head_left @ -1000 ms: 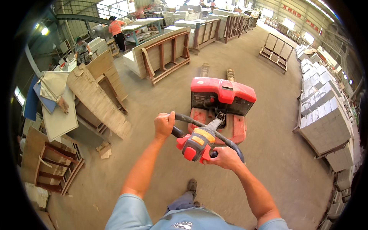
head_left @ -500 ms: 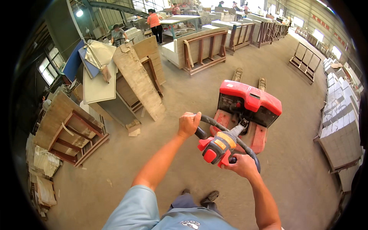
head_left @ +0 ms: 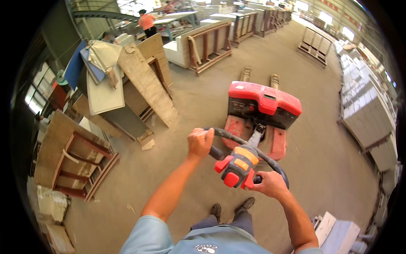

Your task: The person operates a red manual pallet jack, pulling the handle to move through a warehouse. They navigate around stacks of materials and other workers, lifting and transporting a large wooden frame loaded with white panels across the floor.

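A red and black electric pallet truck (head_left: 270,101) stands in front of me, its two forks (head_left: 275,81) pointing away. Its steering handle (head_left: 240,164) reaches toward me, with a dark looped guard bar and red and orange parts on its head. My left hand (head_left: 200,144) is closed round the bar at the upper left of the loop. At the right side, my right hand (head_left: 270,184) is closed on the black grip, thumb by the red paddle. Both arms stretch forward, and my feet show below the handle.
Leaning boards (head_left: 146,80) and a brown wooden rack (head_left: 86,163) stand at left. Slab racks (head_left: 211,44) line the far side, with a person in an orange top (head_left: 146,21) behind. An upright frame (head_left: 315,46) and stacked pale slabs (head_left: 366,112) stand right; more pale pieces (head_left: 336,233) lie lower right.
My view has shifted, so the truck and far racks sit further left. Pale pieces have come into sight at the lower right. My feet have moved; both hands keep their hold.
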Action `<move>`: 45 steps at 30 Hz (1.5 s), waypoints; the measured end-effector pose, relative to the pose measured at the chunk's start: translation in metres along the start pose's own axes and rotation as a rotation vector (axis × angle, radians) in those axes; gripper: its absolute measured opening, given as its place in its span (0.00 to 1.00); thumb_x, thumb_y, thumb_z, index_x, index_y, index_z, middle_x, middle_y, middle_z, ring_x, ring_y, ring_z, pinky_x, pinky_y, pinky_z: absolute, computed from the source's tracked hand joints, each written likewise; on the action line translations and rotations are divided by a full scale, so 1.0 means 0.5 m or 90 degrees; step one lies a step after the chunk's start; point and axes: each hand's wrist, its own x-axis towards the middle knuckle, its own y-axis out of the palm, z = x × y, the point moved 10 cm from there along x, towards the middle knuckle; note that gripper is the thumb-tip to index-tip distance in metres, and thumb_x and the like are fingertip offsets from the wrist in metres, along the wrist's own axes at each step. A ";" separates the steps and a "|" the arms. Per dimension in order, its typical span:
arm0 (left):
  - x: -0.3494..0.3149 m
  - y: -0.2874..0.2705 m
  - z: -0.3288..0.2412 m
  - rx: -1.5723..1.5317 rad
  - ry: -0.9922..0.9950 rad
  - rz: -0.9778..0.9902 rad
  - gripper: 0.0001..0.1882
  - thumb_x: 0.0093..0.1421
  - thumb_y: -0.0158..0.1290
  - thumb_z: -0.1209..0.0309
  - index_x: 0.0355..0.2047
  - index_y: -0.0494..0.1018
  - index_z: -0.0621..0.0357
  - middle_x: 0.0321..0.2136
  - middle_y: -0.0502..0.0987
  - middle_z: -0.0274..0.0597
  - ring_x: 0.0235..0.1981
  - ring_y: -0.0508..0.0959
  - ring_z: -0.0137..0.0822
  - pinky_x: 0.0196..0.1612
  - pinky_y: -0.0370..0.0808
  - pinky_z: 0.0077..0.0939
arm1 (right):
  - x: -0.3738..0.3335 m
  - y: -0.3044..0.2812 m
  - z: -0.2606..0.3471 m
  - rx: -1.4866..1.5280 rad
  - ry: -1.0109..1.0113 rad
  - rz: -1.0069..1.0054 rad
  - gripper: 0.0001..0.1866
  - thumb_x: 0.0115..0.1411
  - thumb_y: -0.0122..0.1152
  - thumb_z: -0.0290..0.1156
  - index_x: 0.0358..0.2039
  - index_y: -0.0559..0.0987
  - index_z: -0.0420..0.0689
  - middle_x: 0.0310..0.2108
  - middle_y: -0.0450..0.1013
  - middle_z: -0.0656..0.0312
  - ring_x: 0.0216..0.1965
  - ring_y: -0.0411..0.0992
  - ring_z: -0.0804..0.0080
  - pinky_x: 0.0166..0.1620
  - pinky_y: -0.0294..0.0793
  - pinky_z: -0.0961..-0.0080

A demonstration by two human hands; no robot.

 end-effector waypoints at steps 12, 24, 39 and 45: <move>-0.002 -0.180 0.072 0.002 -0.073 0.058 0.25 0.67 0.44 0.67 0.12 0.68 0.60 0.13 0.70 0.47 0.20 0.72 0.49 0.30 0.66 0.42 | -0.014 0.065 0.173 0.158 -0.101 0.156 0.36 0.58 0.56 0.66 0.38 0.81 0.40 0.28 0.76 0.45 0.34 0.76 0.49 0.38 0.72 0.57; 0.009 -0.387 0.284 -0.132 -0.386 0.110 0.33 0.71 0.41 0.52 0.10 0.63 0.57 0.10 0.64 0.35 0.13 0.65 0.28 0.21 0.60 0.24 | 0.015 0.190 0.420 0.462 -0.161 0.371 0.46 0.62 0.39 0.72 0.30 0.78 0.32 0.23 0.72 0.48 0.22 0.76 0.56 0.32 0.77 0.62; 0.330 -0.316 0.526 -0.210 -0.385 0.224 0.32 0.68 0.46 0.48 0.14 0.70 0.59 0.12 0.72 0.41 0.13 0.71 0.33 0.22 0.70 0.27 | 0.210 0.101 0.606 0.915 -0.137 0.270 0.34 0.67 0.46 0.61 0.27 0.77 0.37 0.21 0.68 0.60 0.20 0.68 0.69 0.23 0.69 0.70; 0.411 -0.234 0.618 -0.348 -0.358 0.223 0.33 0.70 0.44 0.49 0.10 0.63 0.55 0.08 0.63 0.37 0.08 0.63 0.30 0.15 0.61 0.25 | 0.287 0.106 0.614 0.884 -0.133 0.163 0.37 0.68 0.41 0.63 0.26 0.76 0.37 0.20 0.70 0.58 0.20 0.69 0.68 0.25 0.70 0.69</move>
